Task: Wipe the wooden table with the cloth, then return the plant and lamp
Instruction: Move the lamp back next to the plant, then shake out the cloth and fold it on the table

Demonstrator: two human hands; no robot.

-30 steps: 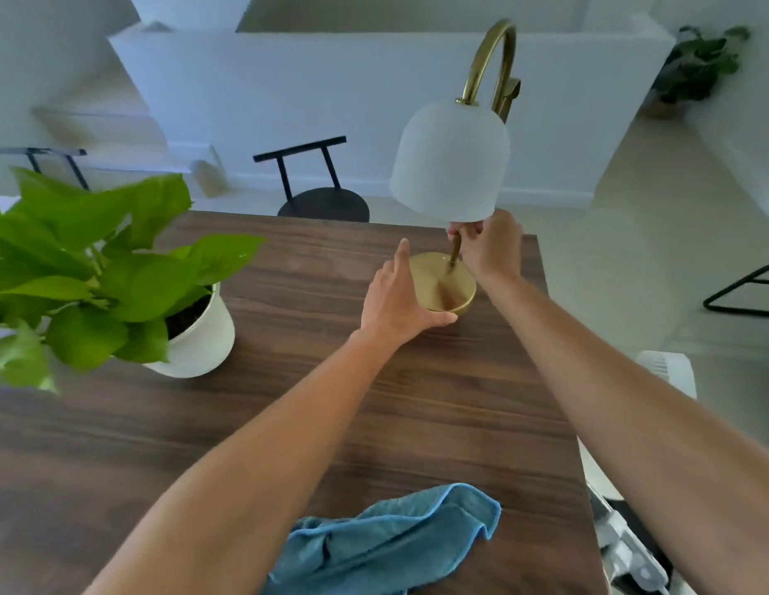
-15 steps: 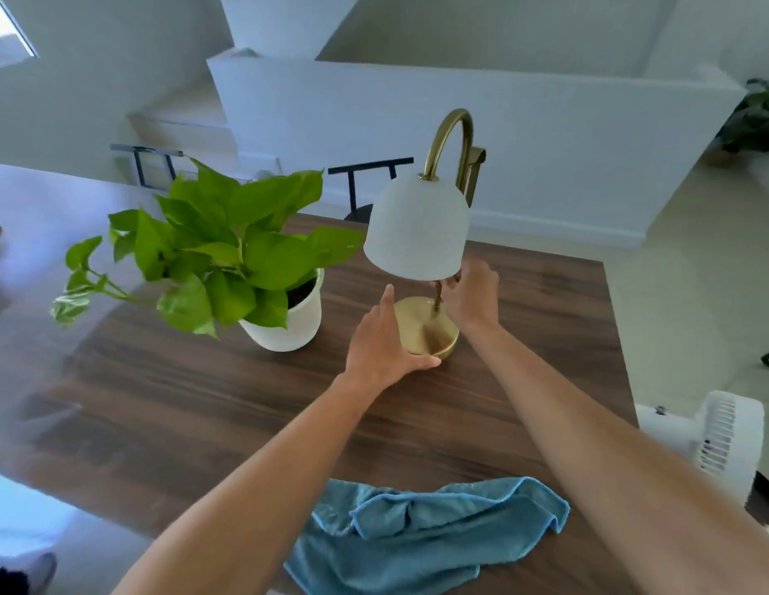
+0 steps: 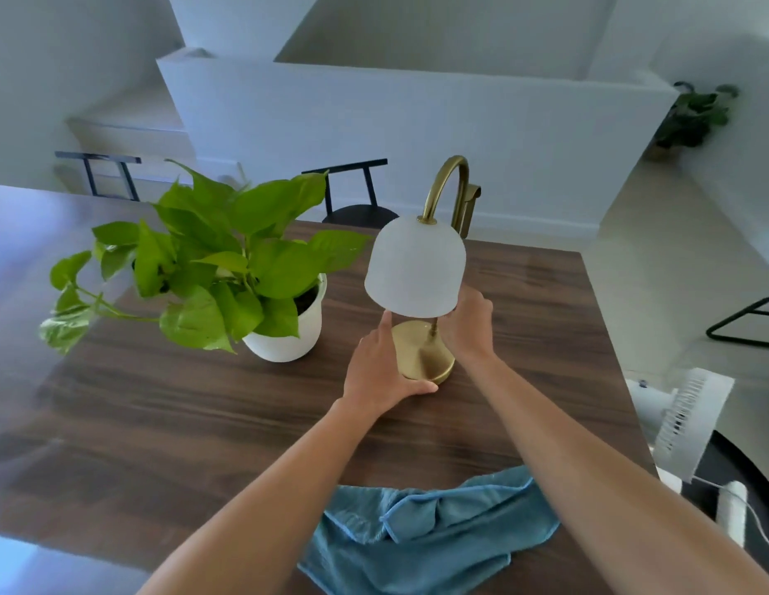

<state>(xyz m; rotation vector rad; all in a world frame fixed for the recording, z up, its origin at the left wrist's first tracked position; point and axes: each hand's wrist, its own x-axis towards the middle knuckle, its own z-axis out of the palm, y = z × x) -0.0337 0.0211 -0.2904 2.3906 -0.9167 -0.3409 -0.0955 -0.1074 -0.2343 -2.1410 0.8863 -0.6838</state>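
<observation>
The brass table lamp [image 3: 421, 289] stands on the wooden table [image 3: 181, 414] beside the potted pothos [image 3: 228, 268]; the left hand [image 3: 380, 371] cups its base, the right hand [image 3: 468, 324] grips the base's far side. Returning step, seemingly finishing; next, let go without tipping it. Blue cloth [image 3: 430, 530] lies crumpled at the near edge

No legible txt or labels anywhere.

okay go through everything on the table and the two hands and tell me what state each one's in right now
lamp: upright on table, unlit
plant: upright in white pot, left of lamp
cloth: crumpled at near edge
left hand: cupping lamp base
right hand: at lamp stem
table: bare wood showing
</observation>
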